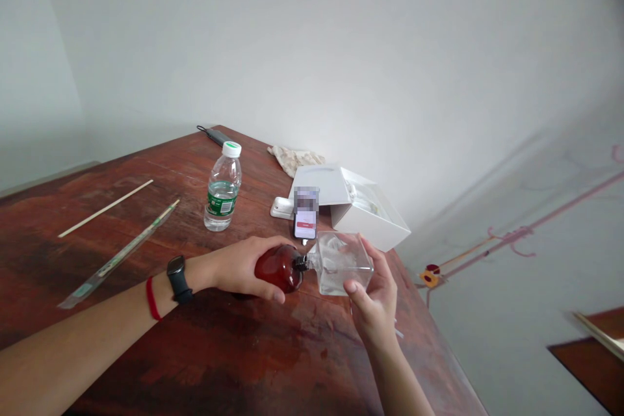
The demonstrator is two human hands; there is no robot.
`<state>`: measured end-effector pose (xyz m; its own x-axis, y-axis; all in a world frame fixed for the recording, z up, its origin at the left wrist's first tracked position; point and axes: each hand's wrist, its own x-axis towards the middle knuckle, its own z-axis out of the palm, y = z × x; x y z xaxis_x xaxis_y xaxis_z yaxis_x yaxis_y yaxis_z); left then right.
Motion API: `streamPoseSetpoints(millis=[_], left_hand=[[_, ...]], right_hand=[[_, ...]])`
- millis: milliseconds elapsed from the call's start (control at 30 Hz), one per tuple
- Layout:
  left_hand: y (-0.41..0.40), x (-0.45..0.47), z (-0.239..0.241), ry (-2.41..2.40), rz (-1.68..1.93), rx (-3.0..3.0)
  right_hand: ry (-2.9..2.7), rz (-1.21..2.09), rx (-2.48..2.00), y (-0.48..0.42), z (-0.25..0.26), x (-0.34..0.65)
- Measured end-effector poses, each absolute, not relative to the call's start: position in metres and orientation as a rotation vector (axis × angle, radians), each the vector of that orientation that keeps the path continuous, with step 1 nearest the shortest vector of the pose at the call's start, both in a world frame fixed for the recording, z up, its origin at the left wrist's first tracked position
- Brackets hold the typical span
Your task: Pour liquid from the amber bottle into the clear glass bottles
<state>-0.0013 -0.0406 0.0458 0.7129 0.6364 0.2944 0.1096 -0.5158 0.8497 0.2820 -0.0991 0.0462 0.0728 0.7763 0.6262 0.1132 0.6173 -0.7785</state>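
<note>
My left hand [244, 266] is wrapped round a dark red bottle [279, 268], tipped on its side with its black neck against the mouth of a clear square glass bottle [341, 263]. My right hand [374, 296] grips that glass bottle from the right, tilted toward the red one. Both are held just above the red-brown wooden table [219, 351]. A black watch and a red band are on my left wrist.
A water bottle [223, 186] with a green label stands behind my left hand. A phone [305, 221] leans against an open white box [361, 205]. A bare stick [104, 208], a wrapped stick [121, 253], a cloth [296, 158] and a black cable [214, 135] lie on the table. The table edge drops off at the right.
</note>
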Motion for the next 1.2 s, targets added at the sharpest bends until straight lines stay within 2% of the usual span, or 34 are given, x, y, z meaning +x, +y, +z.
streamPoseSetpoints(millis=[1200], left_hand=[[-0.0409, -0.0014, 0.0469, 0.559, 0.756, 2.029]], right_hand=[[-1.447, 0.577, -0.811, -0.1008, 0.0509, 0.2780]])
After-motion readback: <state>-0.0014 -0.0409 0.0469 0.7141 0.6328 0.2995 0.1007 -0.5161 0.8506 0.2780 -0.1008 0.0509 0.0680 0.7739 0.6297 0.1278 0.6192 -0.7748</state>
